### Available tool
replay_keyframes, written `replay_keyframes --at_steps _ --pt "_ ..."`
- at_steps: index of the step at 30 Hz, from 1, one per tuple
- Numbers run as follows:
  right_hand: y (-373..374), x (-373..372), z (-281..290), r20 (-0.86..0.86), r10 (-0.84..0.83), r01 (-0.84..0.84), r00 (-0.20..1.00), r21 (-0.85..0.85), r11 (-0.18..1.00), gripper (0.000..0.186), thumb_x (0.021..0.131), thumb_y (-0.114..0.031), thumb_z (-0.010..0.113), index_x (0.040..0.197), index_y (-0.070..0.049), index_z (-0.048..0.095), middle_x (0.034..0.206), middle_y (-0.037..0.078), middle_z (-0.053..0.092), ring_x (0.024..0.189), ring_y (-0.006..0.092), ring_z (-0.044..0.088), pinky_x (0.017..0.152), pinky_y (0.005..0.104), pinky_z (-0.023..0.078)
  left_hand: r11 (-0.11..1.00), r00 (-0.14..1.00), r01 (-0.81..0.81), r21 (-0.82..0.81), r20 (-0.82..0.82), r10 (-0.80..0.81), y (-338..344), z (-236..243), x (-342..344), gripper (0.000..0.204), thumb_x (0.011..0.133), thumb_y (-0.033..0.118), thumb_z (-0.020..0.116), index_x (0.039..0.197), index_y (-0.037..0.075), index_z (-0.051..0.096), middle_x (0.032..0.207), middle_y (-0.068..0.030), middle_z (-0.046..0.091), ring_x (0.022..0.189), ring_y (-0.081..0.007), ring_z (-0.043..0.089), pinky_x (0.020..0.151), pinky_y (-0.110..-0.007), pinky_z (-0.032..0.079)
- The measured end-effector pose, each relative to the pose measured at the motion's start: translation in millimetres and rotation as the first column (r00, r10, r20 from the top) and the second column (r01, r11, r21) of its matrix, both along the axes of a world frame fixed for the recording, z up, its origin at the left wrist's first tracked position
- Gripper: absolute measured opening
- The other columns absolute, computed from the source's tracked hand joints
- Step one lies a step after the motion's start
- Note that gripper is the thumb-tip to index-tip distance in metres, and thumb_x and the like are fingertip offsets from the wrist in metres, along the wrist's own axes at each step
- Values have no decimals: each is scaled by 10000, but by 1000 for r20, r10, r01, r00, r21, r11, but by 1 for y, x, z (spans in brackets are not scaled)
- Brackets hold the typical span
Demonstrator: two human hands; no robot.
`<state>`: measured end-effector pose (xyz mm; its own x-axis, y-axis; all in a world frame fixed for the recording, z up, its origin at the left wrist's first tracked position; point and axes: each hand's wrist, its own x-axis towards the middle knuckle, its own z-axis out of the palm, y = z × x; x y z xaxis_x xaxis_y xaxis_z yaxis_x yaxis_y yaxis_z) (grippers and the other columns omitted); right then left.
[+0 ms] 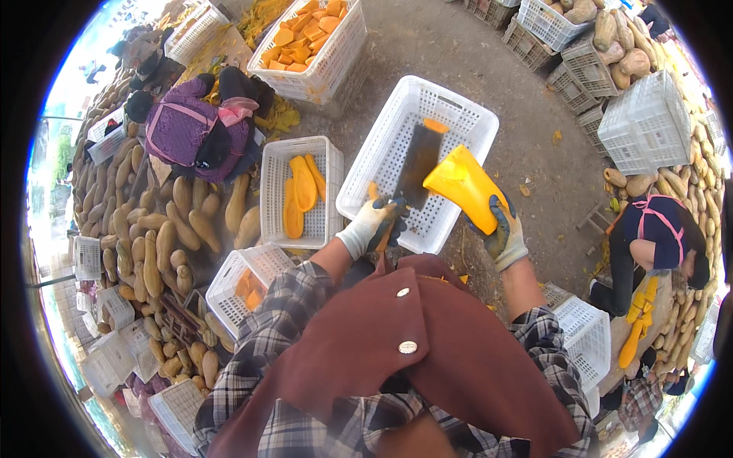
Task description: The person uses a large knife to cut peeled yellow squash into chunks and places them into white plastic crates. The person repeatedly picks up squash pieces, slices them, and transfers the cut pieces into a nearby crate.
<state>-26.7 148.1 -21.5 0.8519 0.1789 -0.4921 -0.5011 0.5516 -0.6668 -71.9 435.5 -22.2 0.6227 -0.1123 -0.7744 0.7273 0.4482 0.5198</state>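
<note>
Bare brown ground [542, 114] spreads beneath everything, bordered on the left by a large heap of tan squash [165, 244]. Next in size comes the brown apron [343, 336] on the person's front, with plaid sleeves [267, 305] reaching out on both sides. Directly ahead of the apron is a long white basket [477, 126], its floor and walls full of small holes. Beyond the heap's upper edge, a person in a purple jacket [179, 126] bends low, and well off to the right another person [657, 233], with pink straps across a dark top, bends too. Up above, a tall white crate [336, 65] is loaded with orange chunks [309, 34]. Just left of the basket, a smaller crate [276, 164] contains long peeled pieces [304, 185], and nearer the left sleeve a little crate [221, 294] has more orange bits inside. A thick yellow piece of squash [463, 183] is tilted over the basket's right side, its lower end gripped by the gloved right hand [506, 235]. Beside it, a wide dark knife [418, 166] extends over the basket, its handle wrapped by the fingers of the gloved left hand [372, 227]; whether blade and squash touch, I cannot tell. Smallest are two shiny buttons [408, 346] on the apron.
</note>
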Motion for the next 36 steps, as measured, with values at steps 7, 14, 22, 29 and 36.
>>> replay_keyframes --at_steps 7,14,22,29,36 --pt "7 33 -24 107 -116 151 987 -422 894 273 929 -45 628 1198 -7 596 1090 100 675 920 208 684 768 318 577 933 601 -323 159 796 72 8 87 0 276 994 229 569 1140 -4 550 784 -64 605 641 -130 561 587 -256 470" --pt "23 34 -12 49 -80 92 996 -335 938 289 911 -90 671 1184 -39 592 1083 99 675 905 227 688 755 347 594 896 899 344 282 177 -401 -13 2 -12 191 933 188 622 1048 36 611 814 -48 618 684 -131 593 585 -287 492" --pt "32 58 25 78 -91 112 993 -345 932 349 926 -250 690 1171 -20 595 993 97 671 834 205 677 649 303 557 986 890 -129 106 451 68 5 82 6 275 964 146 560 1177 -28 551 869 -110 643 680 -184 619 593 -291 513" --pt "6 82 -24 120 -167 200 979 -359 912 493 996 -422 539 1314 -45 536 1147 120 647 955 246 654 786 389 554 823 800 -43 567 513 -312 -3 67 2 301 932 207 629 1158 13 587 840 -82 658 683 -143 626 581 -291 517" --pt "-84 11 -72 -88 -233 140 969 -579 803 431 992 -459 523 1265 -127 537 1025 130 674 797 283 677 674 417 563 925 975 137 354 119 -190 26 -43 -14 212 935 214 619 1071 52 603 725 -36 609 575 -116 579 500 -280 468"
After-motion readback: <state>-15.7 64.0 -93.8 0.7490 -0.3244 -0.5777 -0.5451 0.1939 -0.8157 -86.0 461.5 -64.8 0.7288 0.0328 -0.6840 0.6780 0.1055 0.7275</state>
